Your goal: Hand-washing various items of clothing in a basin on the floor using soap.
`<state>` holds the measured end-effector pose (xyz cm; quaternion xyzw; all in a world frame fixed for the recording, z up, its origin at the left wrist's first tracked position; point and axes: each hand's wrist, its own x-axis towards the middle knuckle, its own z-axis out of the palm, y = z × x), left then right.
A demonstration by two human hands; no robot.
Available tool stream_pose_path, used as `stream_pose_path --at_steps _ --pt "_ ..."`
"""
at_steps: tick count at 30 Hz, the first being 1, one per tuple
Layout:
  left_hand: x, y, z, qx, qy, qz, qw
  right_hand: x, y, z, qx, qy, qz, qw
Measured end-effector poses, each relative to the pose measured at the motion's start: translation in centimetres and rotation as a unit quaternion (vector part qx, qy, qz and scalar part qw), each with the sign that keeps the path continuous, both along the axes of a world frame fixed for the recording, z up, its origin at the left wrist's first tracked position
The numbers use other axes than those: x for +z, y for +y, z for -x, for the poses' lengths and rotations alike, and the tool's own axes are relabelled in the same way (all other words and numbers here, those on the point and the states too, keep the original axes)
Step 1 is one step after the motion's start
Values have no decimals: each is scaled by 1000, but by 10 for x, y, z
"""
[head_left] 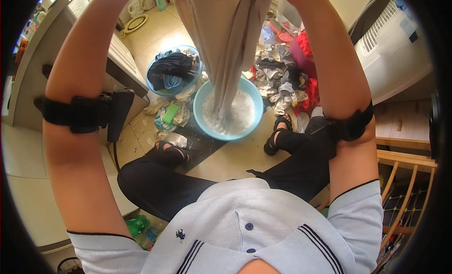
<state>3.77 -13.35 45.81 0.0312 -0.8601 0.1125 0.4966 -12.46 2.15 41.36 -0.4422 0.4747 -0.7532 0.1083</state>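
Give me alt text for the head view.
Beige cloth hangs into a light-blue basin of sudsy water as a person's arms reach past the top edge. Nearby, dark laundry fills another basin; mixed clothes lie on the floor.

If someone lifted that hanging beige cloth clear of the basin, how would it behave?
The beige cloth looks floppy: it hangs in long, soft folds. It would probably be heavy for its size, since its lower end dips into the sudsy water in the blue basin. That wet end may also be slippery, given the foam around it.
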Motion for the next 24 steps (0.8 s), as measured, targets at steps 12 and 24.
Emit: stream_pose_path --at_steps 12,24 --pt "-195 -6 -2 -9 -285 -224 932 -203 -22 37 -95 86 -350 928" --pt "-486 58 -7 -6 -366 -400 840 -475 46 -44 -19 105 -638 762"
